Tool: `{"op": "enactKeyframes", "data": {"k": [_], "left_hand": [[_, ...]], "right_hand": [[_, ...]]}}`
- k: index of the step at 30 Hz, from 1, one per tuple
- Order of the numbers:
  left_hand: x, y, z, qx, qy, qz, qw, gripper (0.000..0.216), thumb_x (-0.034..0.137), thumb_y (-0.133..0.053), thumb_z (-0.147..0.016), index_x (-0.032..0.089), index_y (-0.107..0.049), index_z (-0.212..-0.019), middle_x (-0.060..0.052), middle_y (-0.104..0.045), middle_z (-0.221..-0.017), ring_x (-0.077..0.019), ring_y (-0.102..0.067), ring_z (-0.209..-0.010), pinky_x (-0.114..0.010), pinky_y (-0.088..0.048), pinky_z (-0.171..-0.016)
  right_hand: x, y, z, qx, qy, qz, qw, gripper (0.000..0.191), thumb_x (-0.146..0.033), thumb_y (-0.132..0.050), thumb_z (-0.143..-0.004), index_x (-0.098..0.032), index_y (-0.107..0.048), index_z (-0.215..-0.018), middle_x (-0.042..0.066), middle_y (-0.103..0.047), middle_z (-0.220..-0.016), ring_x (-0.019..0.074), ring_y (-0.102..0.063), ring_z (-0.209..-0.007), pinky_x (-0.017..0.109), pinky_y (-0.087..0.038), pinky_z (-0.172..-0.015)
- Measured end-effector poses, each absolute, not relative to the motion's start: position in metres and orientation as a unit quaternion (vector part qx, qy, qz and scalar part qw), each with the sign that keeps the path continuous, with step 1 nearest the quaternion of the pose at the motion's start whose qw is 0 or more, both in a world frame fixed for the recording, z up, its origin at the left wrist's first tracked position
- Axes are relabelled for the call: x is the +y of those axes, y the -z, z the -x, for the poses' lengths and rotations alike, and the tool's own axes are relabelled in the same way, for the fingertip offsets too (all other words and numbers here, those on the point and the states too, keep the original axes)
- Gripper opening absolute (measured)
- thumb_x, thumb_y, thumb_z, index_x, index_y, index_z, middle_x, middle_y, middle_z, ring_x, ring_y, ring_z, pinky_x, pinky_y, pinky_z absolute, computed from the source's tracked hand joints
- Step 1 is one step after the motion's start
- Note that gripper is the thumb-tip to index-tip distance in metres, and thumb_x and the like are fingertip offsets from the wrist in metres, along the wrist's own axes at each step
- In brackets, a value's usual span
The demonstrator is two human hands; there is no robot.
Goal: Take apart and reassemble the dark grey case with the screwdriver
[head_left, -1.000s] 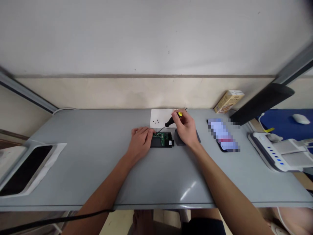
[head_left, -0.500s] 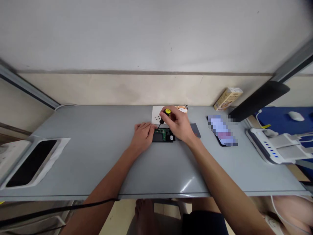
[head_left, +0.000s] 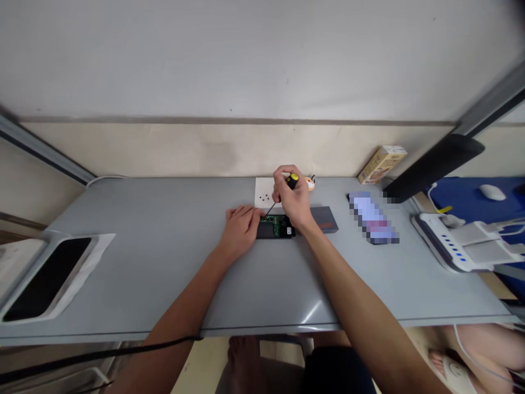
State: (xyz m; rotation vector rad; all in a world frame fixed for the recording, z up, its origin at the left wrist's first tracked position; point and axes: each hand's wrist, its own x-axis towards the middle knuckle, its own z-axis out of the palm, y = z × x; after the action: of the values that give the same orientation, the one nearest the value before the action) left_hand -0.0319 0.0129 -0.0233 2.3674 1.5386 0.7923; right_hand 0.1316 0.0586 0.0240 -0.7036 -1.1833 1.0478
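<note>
A black device housing with an open green circuit board point(head_left: 277, 225) lies on the grey desk. My left hand point(head_left: 241, 227) is closed over its left end, holding it against the desktop; that end is hidden under the fingers. In my right hand point(head_left: 293, 200) is a screwdriver point(head_left: 292, 180) with a black and yellow handle. Its thin shaft slants down to the left, and the tip reaches the board's upper left, close to my left fingertips. Behind the device, several small dark screws lie on a white sheet point(head_left: 262, 186). A flat dark grey cover point(head_left: 326, 219) sits to the right.
Further right are a phone point(head_left: 373, 219), a small carton point(head_left: 382, 164), a black upright object point(head_left: 435, 167) and a white power strip point(head_left: 451, 243) with plugs. A tablet-like dark panel point(head_left: 51, 276) lies at the left. Another person's leg point(head_left: 488, 345) shows at lower right.
My right hand has shifted its grip, with the wrist moved left and the fingers raised; the screwdriver now leans more to the right. More of the grey cover shows. My left hand stays put.
</note>
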Motion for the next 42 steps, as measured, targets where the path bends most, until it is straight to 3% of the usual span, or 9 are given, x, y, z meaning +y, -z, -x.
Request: {"op": "enactKeyframes", "data": {"k": [3, 7, 13, 20, 26, 30, 34, 39, 42], "left_hand": [[0.0128, 0.0224, 0.0318, 0.524, -0.267, -0.802, 0.106, 0.04, 0.032, -0.03, -0.11, 0.023, -0.068, -0.103, -0.004, -0.075, -0.107, -0.0231, -0.063, -0.102, -0.043, -0.033, -0.094], [0.0125, 0.0223, 0.0323, 0.52, -0.268, -0.804, 0.106, 0.04, 0.033, -0.029, -0.111, 0.023, -0.068, -0.104, -0.004, -0.074, -0.107, -0.0234, -0.063, -0.104, -0.043, -0.033, -0.095], [0.0119, 0.0227, 0.0329, 0.517, -0.267, -0.806, 0.107, 0.041, 0.033, -0.028, -0.111, 0.024, -0.068, -0.105, -0.005, -0.074, -0.107, -0.0237, -0.063, -0.105, -0.043, -0.033, -0.095], [0.0122, 0.0223, 0.032, 0.517, -0.27, -0.805, 0.108, 0.04, 0.032, -0.03, -0.11, 0.024, -0.068, -0.104, -0.004, -0.074, -0.108, -0.0231, -0.063, -0.103, -0.044, -0.033, -0.094], [0.0116, 0.0208, 0.0319, 0.517, -0.264, -0.808, 0.102, 0.041, 0.032, -0.028, -0.111, 0.023, -0.067, -0.103, -0.005, -0.073, -0.106, -0.0238, -0.062, -0.103, -0.044, -0.032, -0.094], [0.0111, 0.0199, 0.0329, 0.516, -0.256, -0.81, 0.109, 0.042, 0.033, -0.027, -0.111, 0.023, -0.067, -0.105, -0.005, -0.073, -0.108, -0.0237, -0.061, -0.104, -0.043, -0.032, -0.095], [0.0111, 0.0209, 0.0337, 0.515, -0.259, -0.81, 0.106, 0.041, 0.033, -0.027, -0.111, 0.024, -0.068, -0.107, -0.005, -0.073, -0.109, -0.0235, -0.062, -0.104, -0.043, -0.033, -0.095], [0.0104, 0.0207, 0.0331, 0.521, -0.251, -0.81, 0.101, 0.042, 0.034, -0.026, -0.112, 0.023, -0.067, -0.108, -0.004, -0.073, -0.111, -0.0231, -0.061, -0.105, -0.043, -0.033, -0.097], [0.0099, 0.02, 0.0329, 0.524, -0.242, -0.81, 0.104, 0.042, 0.035, -0.025, -0.112, 0.023, -0.066, -0.107, -0.004, -0.073, -0.112, -0.0228, -0.061, -0.106, -0.044, -0.033, -0.098]], "right_hand": [[0.0613, -0.0192, -0.1338, -0.466, -0.478, 0.312, 0.676, 0.041, -0.068, -0.058, -0.092, -0.028, -0.05, -0.089, -0.009, -0.031, -0.058, 0.0093, -0.032, -0.047, 0.024, -0.035, -0.046], [0.0586, -0.0219, -0.1368, -0.455, -0.505, 0.309, 0.665, 0.05, -0.073, -0.037, -0.097, -0.028, -0.057, -0.103, -0.003, -0.044, -0.066, 0.0127, -0.045, -0.056, 0.028, -0.045, -0.055], [0.0558, -0.0236, -0.1347, -0.47, -0.506, 0.314, 0.651, 0.047, -0.074, -0.054, -0.09, -0.027, -0.056, -0.094, 0.001, -0.058, -0.086, 0.0143, -0.059, -0.075, 0.029, -0.052, -0.068], [0.0561, -0.0265, -0.1347, -0.482, -0.506, 0.326, 0.636, 0.05, -0.076, -0.033, -0.096, -0.03, -0.053, -0.106, -0.002, -0.046, -0.071, 0.0156, -0.051, -0.064, 0.03, -0.047, -0.063], [0.0555, -0.0248, -0.1352, -0.463, -0.526, 0.294, 0.65, 0.041, -0.061, -0.067, -0.088, -0.028, -0.044, -0.09, -0.003, -0.055, -0.082, 0.0112, -0.056, -0.066, 0.027, -0.049, -0.063], [0.0567, -0.0236, -0.1318, -0.473, -0.505, 0.319, 0.648, 0.046, -0.07, -0.06, -0.089, -0.028, -0.041, -0.087, -0.008, -0.034, -0.062, 0.0102, -0.036, -0.05, 0.026, -0.035, -0.049], [0.0552, -0.0271, -0.1319, -0.458, -0.539, 0.287, 0.646, 0.047, -0.072, -0.04, -0.097, -0.028, -0.056, -0.102, -0.004, -0.043, -0.069, 0.0126, -0.046, -0.057, 0.029, -0.041, -0.056], [0.0525, -0.0269, -0.1349, -0.442, -0.561, 0.276, 0.643, 0.039, -0.061, -0.068, -0.088, -0.026, -0.052, -0.089, -0.002, -0.06, -0.086, 0.0106, -0.06, -0.069, 0.026, -0.046, -0.062], [0.0524, -0.0258, -0.1338, -0.453, -0.533, 0.302, 0.648, 0.048, -0.062, -0.072, -0.083, -0.026, -0.04, -0.084, -0.007, -0.057, -0.071, 0.0086, -0.052, -0.055, 0.025, -0.042, -0.054]]}}
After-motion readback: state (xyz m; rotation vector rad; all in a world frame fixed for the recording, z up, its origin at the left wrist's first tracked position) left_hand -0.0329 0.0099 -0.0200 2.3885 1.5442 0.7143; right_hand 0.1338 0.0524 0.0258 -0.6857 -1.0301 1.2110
